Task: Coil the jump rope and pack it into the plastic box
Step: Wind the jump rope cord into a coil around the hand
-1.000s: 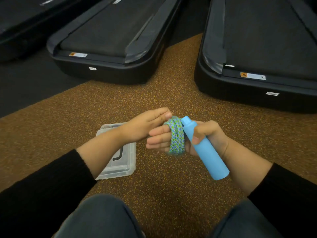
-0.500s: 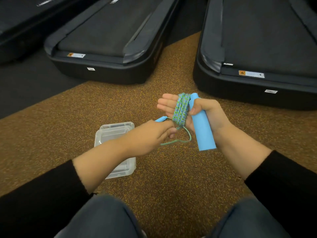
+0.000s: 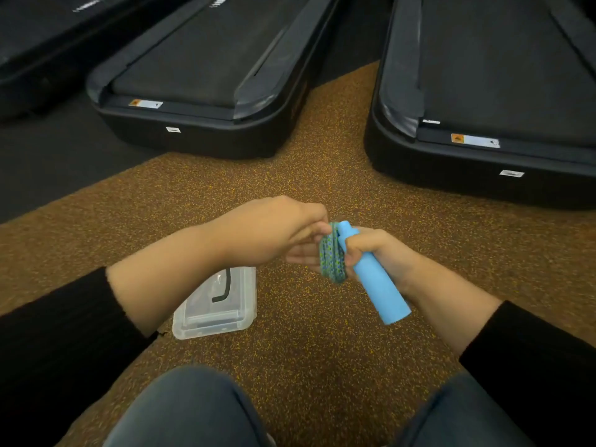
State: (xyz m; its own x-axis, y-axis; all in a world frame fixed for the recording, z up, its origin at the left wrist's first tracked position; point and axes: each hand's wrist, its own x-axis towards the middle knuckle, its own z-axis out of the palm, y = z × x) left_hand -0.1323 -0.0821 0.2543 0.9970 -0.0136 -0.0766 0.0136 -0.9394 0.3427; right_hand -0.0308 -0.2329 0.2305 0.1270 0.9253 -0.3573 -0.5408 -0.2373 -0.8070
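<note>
Two black treadmills [image 3: 200, 69] up top and speckled brown floor [image 3: 322, 366] under everything, neither matters for the job. The plastic box [image 3: 225, 327] sits on that floor, partly under the left forearm. Lid looks to be on, and it's apart from what the hands are holding, so packing hasn't started.

Coiling looks mostly done to me. Left hand [image 3: 274, 230] has its fingers bunched at the top of the wraps, pinching the cord as far as I can make out. Right hand [image 3: 380, 253] has thumb and forefinger curled round the blue handle [image 3: 377, 285], its other fingers straight with the rope [image 3: 332, 258] looped round them in a tight bundle. No loose tail showing, and I can't see the second handle.

What's left, I reckon: tuck the end, slide the coil off, open the box, drop it all in
</note>
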